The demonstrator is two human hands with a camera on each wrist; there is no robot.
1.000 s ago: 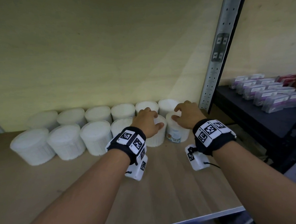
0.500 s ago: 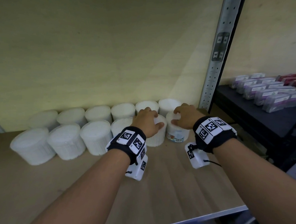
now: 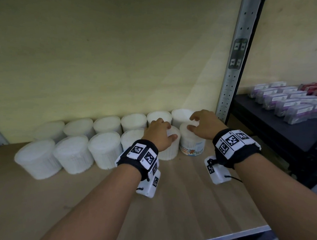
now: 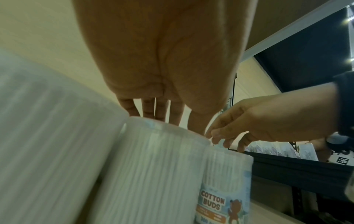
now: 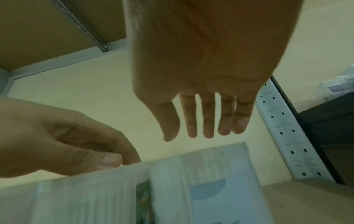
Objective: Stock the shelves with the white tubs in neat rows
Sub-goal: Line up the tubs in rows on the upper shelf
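Observation:
Two rows of white tubs (image 3: pixel 104 150) stand against the back wall of a wooden shelf (image 3: pixel 167 212). My left hand (image 3: pixel 163 134) lies over the fifth front-row tub (image 3: pixel 168 153), fingers curled over its lid and thumb on the near edge; the left wrist view shows its fingers (image 4: pixel 159 112) reaching down onto that tub (image 4: pixel 153 166). My right hand (image 3: pixel 197 124) hovers just above the rightmost front tub (image 3: pixel 191 147), labelled "Cotton Buds" (image 4: pixel 212 203). In the right wrist view its fingers (image 5: pixel 208 121) hang straight and clear of the tub (image 5: pixel 206 189).
A perforated metal upright (image 3: pixel 231 74) rises right beside the row's right end. Beyond it a dark shelf (image 3: pixel 281 137) carries rows of purple boxes (image 3: pixel 292 105). Bare shelf board runs from the tubs to the front edge (image 3: pixel 221 238).
My right hand has lifted off the labelled tub's lid and its fingers have straightened. My left hand has stayed on its tub.

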